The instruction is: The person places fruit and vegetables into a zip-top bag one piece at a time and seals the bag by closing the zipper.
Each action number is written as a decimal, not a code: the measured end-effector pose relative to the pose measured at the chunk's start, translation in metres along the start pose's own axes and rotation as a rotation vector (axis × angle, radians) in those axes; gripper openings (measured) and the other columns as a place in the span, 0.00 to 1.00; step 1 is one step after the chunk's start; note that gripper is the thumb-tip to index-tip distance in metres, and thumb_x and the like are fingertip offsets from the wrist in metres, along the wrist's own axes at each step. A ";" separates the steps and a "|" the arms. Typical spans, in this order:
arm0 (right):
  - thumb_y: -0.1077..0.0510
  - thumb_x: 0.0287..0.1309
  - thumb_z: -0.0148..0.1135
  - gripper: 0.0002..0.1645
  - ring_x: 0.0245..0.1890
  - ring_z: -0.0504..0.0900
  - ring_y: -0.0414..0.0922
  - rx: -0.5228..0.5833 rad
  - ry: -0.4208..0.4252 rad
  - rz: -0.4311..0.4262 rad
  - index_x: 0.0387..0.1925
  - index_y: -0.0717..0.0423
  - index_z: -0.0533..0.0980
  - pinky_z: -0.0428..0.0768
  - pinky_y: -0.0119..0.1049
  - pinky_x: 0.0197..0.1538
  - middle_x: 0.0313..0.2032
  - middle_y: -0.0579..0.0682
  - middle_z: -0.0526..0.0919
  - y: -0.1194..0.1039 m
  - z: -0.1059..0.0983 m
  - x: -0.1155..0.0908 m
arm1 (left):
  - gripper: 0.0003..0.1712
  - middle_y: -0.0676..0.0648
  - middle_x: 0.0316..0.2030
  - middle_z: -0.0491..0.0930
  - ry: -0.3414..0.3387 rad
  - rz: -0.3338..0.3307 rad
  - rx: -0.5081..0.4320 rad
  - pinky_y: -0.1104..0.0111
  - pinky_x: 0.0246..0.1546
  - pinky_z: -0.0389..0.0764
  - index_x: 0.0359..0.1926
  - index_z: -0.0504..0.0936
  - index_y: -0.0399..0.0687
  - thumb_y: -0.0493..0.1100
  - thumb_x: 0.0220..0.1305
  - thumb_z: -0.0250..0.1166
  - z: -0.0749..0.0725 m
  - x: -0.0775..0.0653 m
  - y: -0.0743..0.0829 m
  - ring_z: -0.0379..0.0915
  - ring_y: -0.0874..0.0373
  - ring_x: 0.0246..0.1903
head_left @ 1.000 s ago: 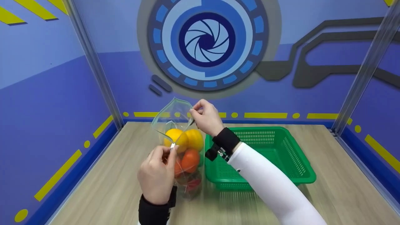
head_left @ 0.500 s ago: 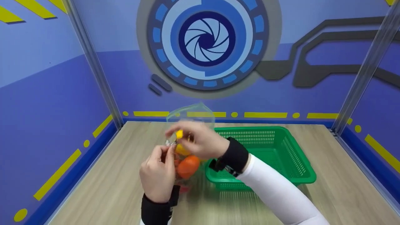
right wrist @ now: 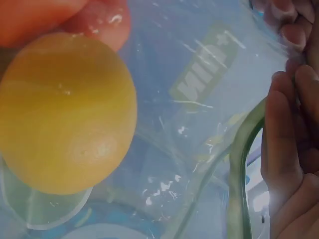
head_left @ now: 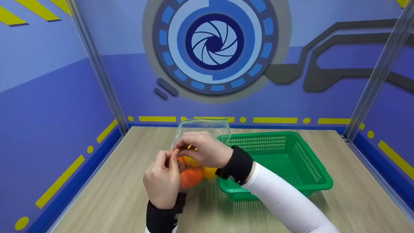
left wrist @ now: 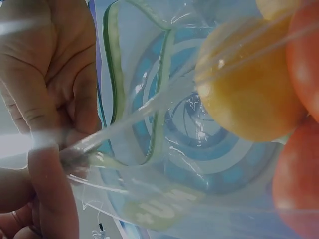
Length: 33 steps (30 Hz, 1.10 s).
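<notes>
A clear zip bag (head_left: 216, 124) with a green seal strip (left wrist: 114, 74) hangs in front of me, its mouth gaping at the far side. Through the film show a yellow round fruit (right wrist: 70, 114) and orange-red ones (head_left: 191, 178). My left hand (head_left: 163, 181) pinches the near corner of the mouth between thumb and finger. Right against those fingertips, my right hand (head_left: 207, 149) pinches the same corner. The zip's end is hidden beneath the fingers. A pale printed label (right wrist: 207, 67) shows on the film.
A green plastic basket (head_left: 326, 186) with slotted walls stands on the wooden table (head_left: 113, 194) to the right, close beside the bag and under the right forearm. Blue patterned panels (head_left: 129, 84) enclose the table at the back and sides.
My right hand has left the far side of the bag's mouth and come down to the left fingertips. The bag has swung round with its mouth lower. The basket has shifted slightly right.
</notes>
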State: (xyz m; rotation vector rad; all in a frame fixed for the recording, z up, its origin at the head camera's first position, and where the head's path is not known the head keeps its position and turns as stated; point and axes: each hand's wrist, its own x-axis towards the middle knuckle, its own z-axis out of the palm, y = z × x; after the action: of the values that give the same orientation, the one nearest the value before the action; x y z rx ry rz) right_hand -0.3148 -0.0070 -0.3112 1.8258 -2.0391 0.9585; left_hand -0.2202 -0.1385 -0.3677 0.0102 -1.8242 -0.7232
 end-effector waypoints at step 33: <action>0.68 0.72 0.56 0.08 0.46 0.82 0.52 -0.116 0.356 0.460 0.47 0.62 0.79 0.86 0.42 0.51 0.46 0.59 0.82 0.117 -0.018 -0.037 | 0.09 0.47 0.19 0.79 0.029 -0.087 -0.064 0.80 0.22 0.73 0.30 0.79 0.38 0.33 0.65 0.70 -0.001 0.006 -0.005 0.72 0.59 0.16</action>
State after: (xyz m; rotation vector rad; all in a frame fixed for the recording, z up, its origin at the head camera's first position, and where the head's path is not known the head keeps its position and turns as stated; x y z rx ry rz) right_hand -0.4231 0.0338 -0.3549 1.0488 -2.2561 1.1488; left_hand -0.2234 -0.1450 -0.3652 0.0579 -1.7812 -0.8382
